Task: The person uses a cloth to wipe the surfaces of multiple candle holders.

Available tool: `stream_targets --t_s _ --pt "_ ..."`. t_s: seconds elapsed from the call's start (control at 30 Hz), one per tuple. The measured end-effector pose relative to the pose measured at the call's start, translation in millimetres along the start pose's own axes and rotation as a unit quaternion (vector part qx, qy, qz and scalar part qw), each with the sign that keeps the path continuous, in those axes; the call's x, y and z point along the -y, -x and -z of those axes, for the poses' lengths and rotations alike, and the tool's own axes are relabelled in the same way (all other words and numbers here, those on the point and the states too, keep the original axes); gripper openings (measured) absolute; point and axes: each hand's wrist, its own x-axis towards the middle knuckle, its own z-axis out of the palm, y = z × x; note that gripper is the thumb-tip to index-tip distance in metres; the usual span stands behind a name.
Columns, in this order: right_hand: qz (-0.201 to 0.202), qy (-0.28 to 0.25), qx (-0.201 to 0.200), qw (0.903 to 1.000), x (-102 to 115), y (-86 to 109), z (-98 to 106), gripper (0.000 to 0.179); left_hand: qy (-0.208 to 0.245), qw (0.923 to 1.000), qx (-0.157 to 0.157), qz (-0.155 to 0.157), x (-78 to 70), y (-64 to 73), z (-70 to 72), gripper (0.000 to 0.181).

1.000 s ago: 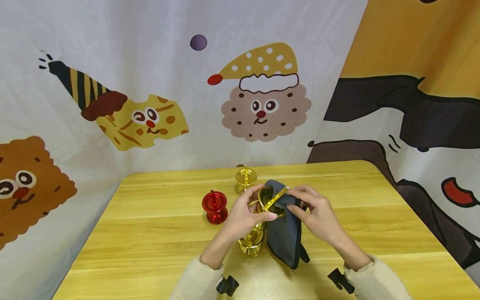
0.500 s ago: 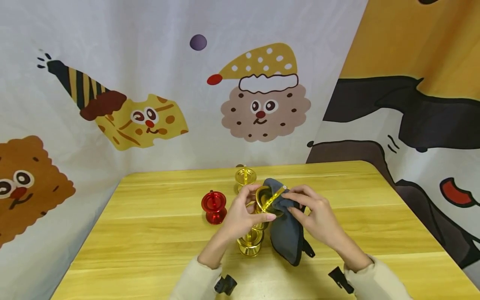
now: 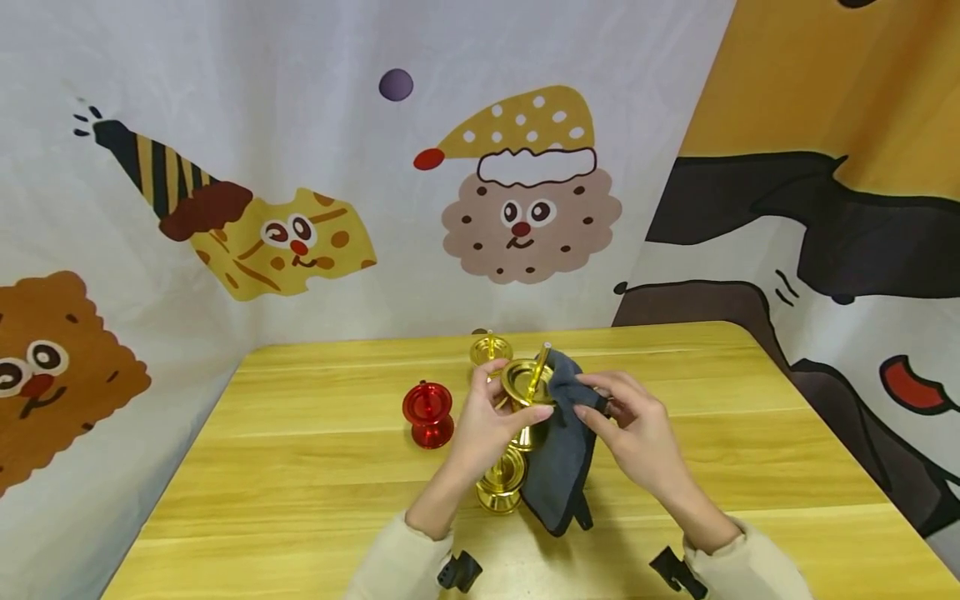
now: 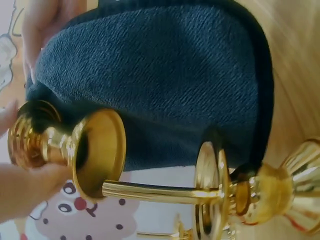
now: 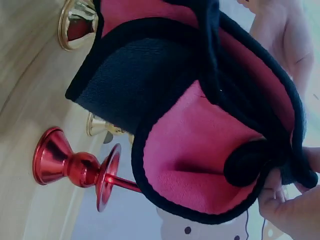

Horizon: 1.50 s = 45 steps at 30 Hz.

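Observation:
My left hand [image 3: 480, 429] grips a shiny gold candle holder [image 3: 532, 437], with its dish up and its thin central stem leaning slightly right. In the left wrist view, the fingers hold this candle holder [image 4: 55, 142] around its waist. My right hand [image 3: 641, 429] pinches a dark grey-blue cloth [image 3: 558, 471] with black edging, bunched against the dish's right rim. The rest of the cloth hangs down beside the holder. Its pink underside [image 5: 195, 145] shows in the right wrist view, where part of the right hand lies behind the folds.
Another gold candle holder [image 3: 498, 497] stands on the wooden table [image 3: 300, 508] just below the held one. A third gold one [image 3: 491, 352] stands behind, partly hidden by the left hand. To the left is a red candle holder [image 3: 431, 417]. A printed curtain [image 3: 322, 83] hangs behind the table.
The held candle holder has turned from tilted right to nearly upright. The cloth at its rim has moved along with it, and its hanging part has swung left.

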Motion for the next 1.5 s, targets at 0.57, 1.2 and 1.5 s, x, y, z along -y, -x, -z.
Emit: stream_targets --t_s 0.57,1.2,1.5 --pt "0.002 0.000 0.025 0.9997 -7 -5.4 6 0.031 0.018 0.9967 0.079 0.000 0.8 -2.4 5.1 0.067" --pt "0.110 0.087 0.007 0.9902 -8 -9.6 11 0.039 -0.050 0.9982 0.032 -0.009 -1.5 -0.3 4.9 0.065" --pt "0.073 -0.023 0.010 0.9970 -9 -3.9 19 0.040 0.033 0.9960 -0.067 0.048 -11.8 -12.9 13.7 0.059"
